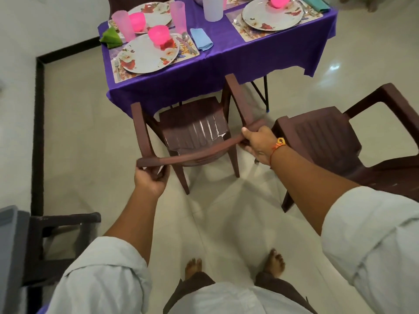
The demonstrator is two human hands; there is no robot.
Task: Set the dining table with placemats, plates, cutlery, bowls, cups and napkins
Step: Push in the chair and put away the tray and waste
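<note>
Hands curl round the top rail of a dark brown plastic armchair (195,130) at frame centre, left hand (149,179) and right hand (257,143) at opposite corners. Purple-clothed bench (226,64), laid with floral plates (145,56), lies upper centre.

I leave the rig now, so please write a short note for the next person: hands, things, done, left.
Left hand and right hand each grip the top rail of the brown chair, facing the table.
Near-left place looks complete: placemat, plate, pink bowl, cutlery, cup, blue napkin.
Other places seem set; far side partly out of view.
Left, likely: push in this chair, then the second chair.
</note>
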